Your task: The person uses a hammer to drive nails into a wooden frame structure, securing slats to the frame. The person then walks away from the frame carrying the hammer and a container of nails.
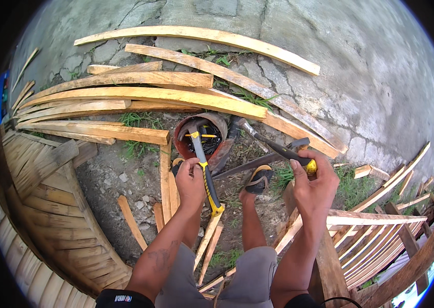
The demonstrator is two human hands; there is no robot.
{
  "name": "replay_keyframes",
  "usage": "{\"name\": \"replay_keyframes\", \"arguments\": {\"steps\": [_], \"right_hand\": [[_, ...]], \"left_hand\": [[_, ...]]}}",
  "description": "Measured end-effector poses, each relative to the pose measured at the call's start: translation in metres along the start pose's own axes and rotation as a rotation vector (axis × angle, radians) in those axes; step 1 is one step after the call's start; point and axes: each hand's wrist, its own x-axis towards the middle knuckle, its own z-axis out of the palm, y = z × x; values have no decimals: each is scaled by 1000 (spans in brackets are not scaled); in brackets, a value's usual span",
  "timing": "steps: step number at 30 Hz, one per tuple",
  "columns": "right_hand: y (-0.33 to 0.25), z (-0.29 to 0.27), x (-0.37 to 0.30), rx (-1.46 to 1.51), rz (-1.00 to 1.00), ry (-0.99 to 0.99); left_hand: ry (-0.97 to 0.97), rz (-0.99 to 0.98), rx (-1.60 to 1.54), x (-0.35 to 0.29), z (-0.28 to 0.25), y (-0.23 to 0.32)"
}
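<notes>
My left hand [190,184] is closed on the handle of a yellow, grey and black hammer [209,186]. That hammer's metal head is above a worn reddish bucket [219,156], which holds dark loose items and something thin and yellow. My right hand [313,186] grips the end of a second hammer [274,147], with a black and yellow handle. Its metal head points left, near the bucket's right side. Behind that handle, a handsaw [250,165] with a dark handle crosses between the bucket and my right hand.
Long wooden strips [145,94] lie stacked at the left and far side. A slatted bamboo structure [55,205] stands at the left, and a wooden slatted frame [376,233] at the right. Cracked concrete [366,77] spreads beyond; my sandalled foot [259,179] is beside the saw.
</notes>
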Motion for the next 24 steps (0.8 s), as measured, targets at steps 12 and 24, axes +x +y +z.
{"name": "replay_keyframes", "arguments": {"steps": [12,24], "right_hand": [[30,149,13,23,310,-572],[203,189,63,-590,-127,-674]], "left_hand": [[220,-109,-58,-6,2,-9],[-319,412,734,49,62,35]]}}
